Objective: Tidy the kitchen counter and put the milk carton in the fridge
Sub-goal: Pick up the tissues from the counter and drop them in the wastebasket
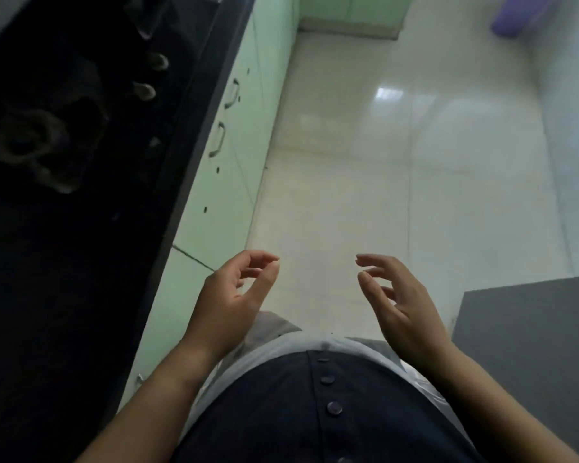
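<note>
My left hand and my right hand hang in front of my body over the pale floor, palms facing each other, fingers loosely curled and apart, nothing in either. The dark kitchen counter runs along the left, with a black stove top and its round knobs on it. My left hand is just right of the counter's edge. No milk carton and no fridge show in the head view.
Pale green cabinet doors with metal handles stand below the counter. A glossy white tiled floor stretches ahead. A grey flat surface is at the lower right. A blurred purple object lies at the top right.
</note>
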{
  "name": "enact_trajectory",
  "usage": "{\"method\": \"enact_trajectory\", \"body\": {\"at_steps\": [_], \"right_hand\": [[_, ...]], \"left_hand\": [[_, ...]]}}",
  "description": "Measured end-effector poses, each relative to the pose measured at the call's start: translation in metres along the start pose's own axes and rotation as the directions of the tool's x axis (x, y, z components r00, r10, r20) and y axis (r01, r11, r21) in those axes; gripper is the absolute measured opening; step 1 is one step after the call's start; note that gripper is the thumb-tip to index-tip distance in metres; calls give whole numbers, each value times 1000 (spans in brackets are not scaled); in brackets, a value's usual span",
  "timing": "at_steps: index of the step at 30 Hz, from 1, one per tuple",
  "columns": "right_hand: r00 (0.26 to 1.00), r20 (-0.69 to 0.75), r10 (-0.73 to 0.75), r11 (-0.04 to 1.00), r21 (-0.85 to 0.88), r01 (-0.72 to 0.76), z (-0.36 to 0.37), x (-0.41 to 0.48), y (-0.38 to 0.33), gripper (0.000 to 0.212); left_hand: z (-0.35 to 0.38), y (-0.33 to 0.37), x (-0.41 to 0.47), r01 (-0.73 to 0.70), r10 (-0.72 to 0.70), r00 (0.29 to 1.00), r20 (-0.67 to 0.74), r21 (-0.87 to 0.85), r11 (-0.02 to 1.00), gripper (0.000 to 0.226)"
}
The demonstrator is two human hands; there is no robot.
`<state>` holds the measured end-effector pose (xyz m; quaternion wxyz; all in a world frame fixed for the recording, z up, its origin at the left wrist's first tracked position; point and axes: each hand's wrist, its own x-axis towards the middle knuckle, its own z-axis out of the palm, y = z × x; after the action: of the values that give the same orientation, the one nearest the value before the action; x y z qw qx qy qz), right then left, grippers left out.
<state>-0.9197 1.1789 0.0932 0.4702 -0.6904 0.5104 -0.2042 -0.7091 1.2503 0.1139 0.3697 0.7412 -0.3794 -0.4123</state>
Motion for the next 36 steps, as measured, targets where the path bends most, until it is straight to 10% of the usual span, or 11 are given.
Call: {"method": "enact_trajectory", "body": {"at_steps": [24,36], "right_hand": [[983,-176,47,999,0,-48,-108,448,-45,45],[998,-70,-5,996,-84,-1,-218,712,-50,34]], "left_hand": [[-7,180,475,-128,84,972,221,195,972,21],[45,283,698,-76,55,992,111,196,978,17]]}}
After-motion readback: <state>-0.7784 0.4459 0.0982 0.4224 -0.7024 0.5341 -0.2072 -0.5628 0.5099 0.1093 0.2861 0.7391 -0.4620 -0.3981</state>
